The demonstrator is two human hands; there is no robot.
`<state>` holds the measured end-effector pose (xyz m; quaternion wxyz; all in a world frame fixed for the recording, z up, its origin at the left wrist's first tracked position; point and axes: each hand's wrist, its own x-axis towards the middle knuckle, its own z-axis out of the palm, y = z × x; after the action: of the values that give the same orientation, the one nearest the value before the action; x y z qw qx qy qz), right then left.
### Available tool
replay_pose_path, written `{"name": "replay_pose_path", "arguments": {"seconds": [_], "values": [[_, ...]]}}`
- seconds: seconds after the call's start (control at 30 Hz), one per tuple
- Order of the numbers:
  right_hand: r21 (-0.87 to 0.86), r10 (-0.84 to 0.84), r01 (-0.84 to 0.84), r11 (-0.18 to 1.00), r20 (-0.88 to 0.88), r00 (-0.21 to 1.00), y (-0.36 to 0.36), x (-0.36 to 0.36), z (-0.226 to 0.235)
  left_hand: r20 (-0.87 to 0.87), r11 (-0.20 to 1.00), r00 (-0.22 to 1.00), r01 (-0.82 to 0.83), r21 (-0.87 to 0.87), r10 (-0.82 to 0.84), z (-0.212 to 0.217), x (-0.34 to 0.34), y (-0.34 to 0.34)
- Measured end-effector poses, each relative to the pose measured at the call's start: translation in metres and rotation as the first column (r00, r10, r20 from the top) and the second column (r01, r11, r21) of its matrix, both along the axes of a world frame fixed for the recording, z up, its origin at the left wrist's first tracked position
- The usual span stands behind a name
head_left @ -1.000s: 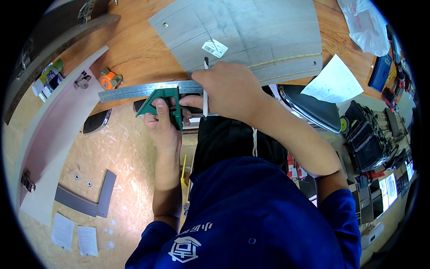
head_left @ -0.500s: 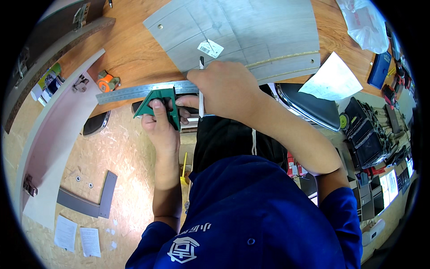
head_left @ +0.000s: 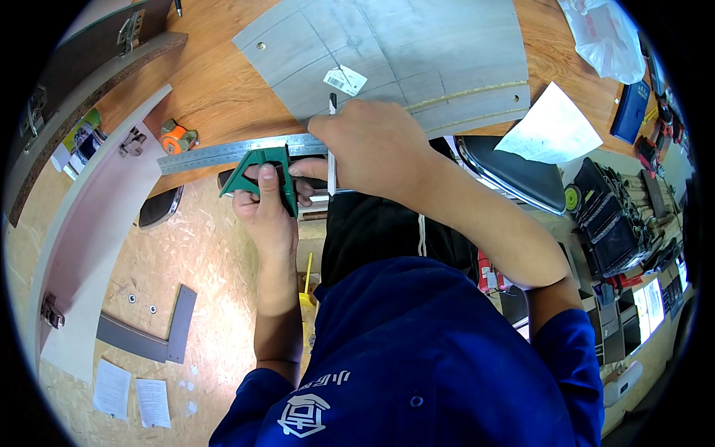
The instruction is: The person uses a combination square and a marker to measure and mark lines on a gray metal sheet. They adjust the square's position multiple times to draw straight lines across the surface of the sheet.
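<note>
A combination square with a green head (head_left: 253, 167) and a long steel rule (head_left: 216, 155) is held level at the front edge of the wooden table. My left hand (head_left: 269, 212) is closed round the green head, its thumb pressed on the face. Across from it, my right hand (head_left: 376, 145) grips the rule's right end, its fingertips near the head. A slim white pen (head_left: 332, 153) with a dark tip stands out of that same hand, roughly upright in the picture. Just beyond lies a grey panel (head_left: 417, 56) with pencil lines and a white tag (head_left: 345, 80).
An orange tape measure (head_left: 177, 137) lies left of the rule, beside a curved-looking pale panel with hinges (head_left: 71, 246). A paper sheet (head_left: 551, 123) overhangs the table edge at right, near a black chair (head_left: 514, 167). A plastic bag (head_left: 602, 37) rests at far right.
The whole view has shifted very slightly. Both hands keep the same hold on the combination square, and the pen stays in my right hand.
</note>
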<state>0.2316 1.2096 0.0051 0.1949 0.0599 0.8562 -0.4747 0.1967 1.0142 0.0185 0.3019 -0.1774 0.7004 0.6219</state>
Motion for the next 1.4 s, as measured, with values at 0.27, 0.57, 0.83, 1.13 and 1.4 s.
{"name": "replay_pose_path", "arguments": {"seconds": [0.27,0.57,0.83,1.13,1.4], "values": [[0.008,-0.009,0.009,1.000,-0.003,1.000,0.000,0.003,0.001,-0.008,1.000,1.000,0.012,0.024,-0.012,0.001,0.003,0.000],[0.002,-0.006,0.006,1.000,-0.007,1.000,0.001,0.005,0.003,0.023,0.999,1.000,-0.016,0.050,0.014,0.000,0.006,-0.009],[0.009,-0.010,0.010,1.000,-0.037,0.999,-0.001,0.006,-0.001,0.012,0.999,1.000,0.004,0.045,-0.004,0.001,0.006,-0.009],[0.007,-0.005,0.005,1.000,-0.016,1.000,0.001,0.005,0.001,0.003,1.000,1.000,0.019,-0.020,-0.019,-0.001,0.004,-0.008],[-0.002,0.012,-0.012,1.000,0.011,1.000,0.001,0.004,0.002,0.014,0.999,0.999,-0.039,-0.024,0.040,0.002,0.003,-0.001]]}}
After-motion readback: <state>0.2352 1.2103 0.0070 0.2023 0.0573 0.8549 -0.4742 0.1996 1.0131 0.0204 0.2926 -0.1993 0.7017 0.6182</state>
